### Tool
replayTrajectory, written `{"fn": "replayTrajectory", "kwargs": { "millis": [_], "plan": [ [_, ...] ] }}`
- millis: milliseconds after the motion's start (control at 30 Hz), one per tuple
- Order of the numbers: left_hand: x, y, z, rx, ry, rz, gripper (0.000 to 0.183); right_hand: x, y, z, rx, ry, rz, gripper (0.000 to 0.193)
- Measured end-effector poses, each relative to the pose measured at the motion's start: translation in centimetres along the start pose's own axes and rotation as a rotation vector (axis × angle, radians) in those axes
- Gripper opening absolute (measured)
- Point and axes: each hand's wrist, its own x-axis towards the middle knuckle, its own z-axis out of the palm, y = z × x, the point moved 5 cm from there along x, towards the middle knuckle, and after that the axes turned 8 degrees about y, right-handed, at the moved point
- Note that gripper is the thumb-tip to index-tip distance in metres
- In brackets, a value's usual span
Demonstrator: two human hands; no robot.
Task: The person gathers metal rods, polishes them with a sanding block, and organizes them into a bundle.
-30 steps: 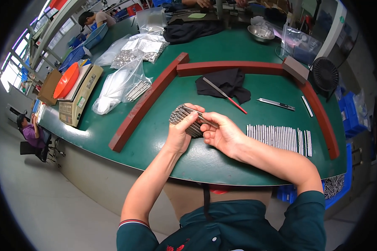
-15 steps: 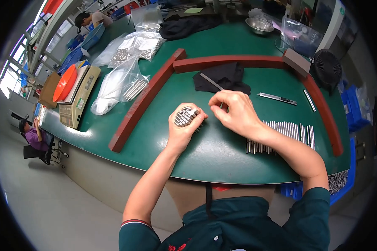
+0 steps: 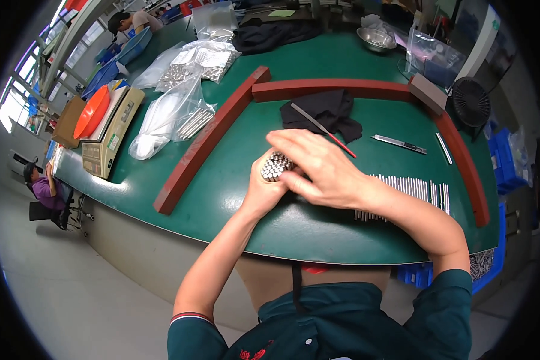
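Left hand (image 3: 264, 195): fist wrapped around bundle of metal rods (image 3: 275, 165), ends facing up toward camera.
Bundle axis: roughly upright, above green table (image 3: 234, 186).
Right hand (image 3: 318, 168): fingers spread, cupped over bundle's right side, touching.
Row of rods (image 3: 402, 187): flat, farther right.

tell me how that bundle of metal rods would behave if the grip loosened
The bundle of metal rods is loose, bound only by the left hand, so it would likely spill. The round rods would probably roll on the smooth green table.

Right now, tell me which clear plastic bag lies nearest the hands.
The long clear bag of metal rods beside the weighing scale; the other bags lie farther up the table.
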Motion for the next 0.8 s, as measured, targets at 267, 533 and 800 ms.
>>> {"fn": "replayTrajectory", "kwargs": {
  "millis": [267, 533, 800],
  "plan": [
    [-0.5, 0.4, 0.5, 0.114, -0.079, 0.138, 0.016, -0.2, 0.6, -1.0, 0.104, -0.105, 0.119, 0.051],
    [-0.1, 0.0, 0.5, 0.123, -0.077, -0.058, 0.014, -1.6, 2.6, -7.1, -0.196, -0.189, 0.373, 0.008],
    [-0.3, -0.1, 0.8, 0.11, -0.068, -0.047, 0.014, -5.7, 1.5, -6.9, -0.442, -0.596, 0.18, 0.004]
  ]
}}
